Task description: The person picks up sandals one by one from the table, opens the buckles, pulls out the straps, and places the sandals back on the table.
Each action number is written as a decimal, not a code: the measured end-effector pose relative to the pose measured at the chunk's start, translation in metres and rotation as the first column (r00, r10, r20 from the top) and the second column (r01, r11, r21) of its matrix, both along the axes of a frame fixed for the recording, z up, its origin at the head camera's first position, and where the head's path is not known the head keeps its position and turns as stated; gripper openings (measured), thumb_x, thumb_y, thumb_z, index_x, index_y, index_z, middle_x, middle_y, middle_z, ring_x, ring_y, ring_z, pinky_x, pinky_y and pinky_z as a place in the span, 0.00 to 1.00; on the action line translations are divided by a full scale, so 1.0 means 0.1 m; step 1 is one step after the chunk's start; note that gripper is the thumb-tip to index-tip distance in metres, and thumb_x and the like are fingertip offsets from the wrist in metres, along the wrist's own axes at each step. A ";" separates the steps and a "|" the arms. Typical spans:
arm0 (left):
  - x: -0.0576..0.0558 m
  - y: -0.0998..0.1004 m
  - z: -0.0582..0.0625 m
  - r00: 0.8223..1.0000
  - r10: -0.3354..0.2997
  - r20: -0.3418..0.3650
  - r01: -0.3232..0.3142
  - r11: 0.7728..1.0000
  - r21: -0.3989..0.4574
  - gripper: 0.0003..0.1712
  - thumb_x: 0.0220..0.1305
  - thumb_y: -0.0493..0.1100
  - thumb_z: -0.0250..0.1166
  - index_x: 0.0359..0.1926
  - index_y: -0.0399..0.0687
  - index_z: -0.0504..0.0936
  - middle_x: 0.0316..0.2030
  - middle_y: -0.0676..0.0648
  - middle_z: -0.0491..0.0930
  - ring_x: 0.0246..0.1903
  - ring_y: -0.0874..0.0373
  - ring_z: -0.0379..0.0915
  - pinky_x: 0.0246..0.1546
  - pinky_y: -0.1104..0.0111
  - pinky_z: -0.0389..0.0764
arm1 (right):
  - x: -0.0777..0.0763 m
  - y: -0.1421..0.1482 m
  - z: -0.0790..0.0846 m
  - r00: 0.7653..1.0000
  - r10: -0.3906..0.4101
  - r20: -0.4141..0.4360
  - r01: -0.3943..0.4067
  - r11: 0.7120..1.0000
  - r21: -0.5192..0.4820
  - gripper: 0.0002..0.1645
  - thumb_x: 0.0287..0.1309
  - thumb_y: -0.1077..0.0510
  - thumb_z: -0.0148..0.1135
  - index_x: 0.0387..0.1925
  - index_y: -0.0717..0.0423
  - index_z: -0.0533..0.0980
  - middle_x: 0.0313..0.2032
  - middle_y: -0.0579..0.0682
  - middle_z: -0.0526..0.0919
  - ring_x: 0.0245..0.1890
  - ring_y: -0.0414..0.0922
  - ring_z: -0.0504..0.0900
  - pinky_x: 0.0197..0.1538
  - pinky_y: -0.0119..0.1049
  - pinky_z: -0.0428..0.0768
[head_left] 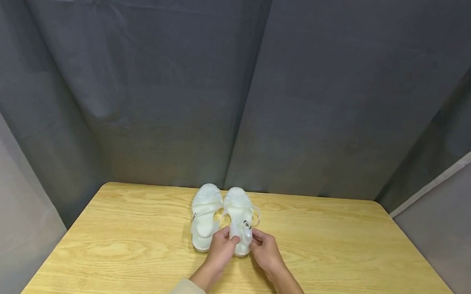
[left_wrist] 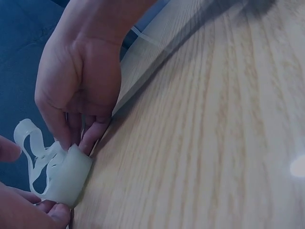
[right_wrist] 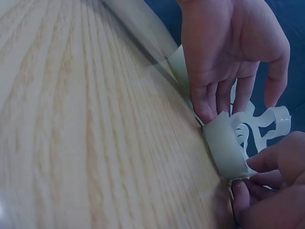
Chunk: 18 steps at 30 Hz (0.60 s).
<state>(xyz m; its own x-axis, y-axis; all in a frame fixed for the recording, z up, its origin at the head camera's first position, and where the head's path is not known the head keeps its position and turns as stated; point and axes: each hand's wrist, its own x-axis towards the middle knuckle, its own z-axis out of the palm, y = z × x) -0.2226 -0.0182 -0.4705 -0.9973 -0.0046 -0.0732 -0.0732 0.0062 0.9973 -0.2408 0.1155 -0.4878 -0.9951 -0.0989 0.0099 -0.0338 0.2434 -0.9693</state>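
Two pale translucent jelly sandals stand side by side, toes toward the curtain: the left sandal (head_left: pixel 207 214) and the right sandal (head_left: pixel 238 209). Fingers of my left hand (head_left: pixel 221 249) touch the inner side of the right sandal's heel (right_wrist: pixel 224 148), while the thumb stays apart above it near a strap (right_wrist: pixel 281 120). Opposite, my right hand (head_left: pixel 267 253) pinches the outer edge of that heel between thumb and fingers. A dark-and-silver buckle (head_left: pixel 247 224) shows on the right sandal. Its strap loops out to the right. My left hand partly hides the gap between the heels.
The sandals are near the back edge of a wood-grain table (head_left: pixel 134 244). A dark grey curtain (head_left: pixel 174 95) hangs right behind it. Lighter grey cloth panels (head_left: pixel 13 188) flank both sides. Cream sleeves (head_left: pixel 188 292) cover both forearms.
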 end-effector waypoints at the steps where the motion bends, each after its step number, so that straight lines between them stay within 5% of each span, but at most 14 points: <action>1: 0.00 0.00 0.00 1.000 0.003 -0.001 -0.003 1.000 0.002 0.31 0.62 0.36 0.55 0.64 0.26 0.61 0.60 0.31 0.68 0.62 0.40 0.63 0.61 0.49 0.65 | 0.00 0.00 0.00 1.000 0.007 -0.006 -0.007 1.000 0.004 0.25 0.57 0.73 0.49 0.58 0.77 0.65 0.50 0.71 0.76 0.50 0.55 0.78 0.49 0.36 0.80; 12: -0.01 0.01 -0.01 0.999 -0.012 -0.032 0.011 1.000 -0.022 0.31 0.61 0.35 0.55 0.64 0.26 0.61 0.61 0.31 0.67 0.61 0.40 0.64 0.60 0.52 0.67 | -0.05 0.02 -0.04 0.999 0.017 -0.050 -0.013 0.996 0.084 0.24 0.59 0.73 0.47 0.58 0.78 0.65 0.51 0.71 0.76 0.51 0.55 0.78 0.49 0.38 0.79; 15: 0.01 0.02 0.03 0.998 -0.037 -0.049 0.031 0.992 -0.123 0.33 0.61 0.36 0.56 0.64 0.25 0.59 0.62 0.29 0.64 0.64 0.38 0.60 0.62 0.50 0.65 | -0.06 0.05 -0.01 0.999 0.023 -0.044 -0.017 0.992 0.122 0.25 0.59 0.72 0.47 0.58 0.78 0.65 0.50 0.69 0.77 0.49 0.54 0.78 0.48 0.37 0.80; 18: 0.05 0.03 0.12 0.991 -0.090 -0.101 0.055 0.950 -0.308 0.35 0.59 0.39 0.58 0.64 0.23 0.60 0.62 0.27 0.62 0.64 0.35 0.57 0.62 0.47 0.62 | -0.06 0.13 0.04 0.999 0.025 -0.022 -0.021 0.986 0.168 0.24 0.60 0.71 0.47 0.58 0.77 0.65 0.50 0.67 0.77 0.50 0.54 0.77 0.48 0.39 0.79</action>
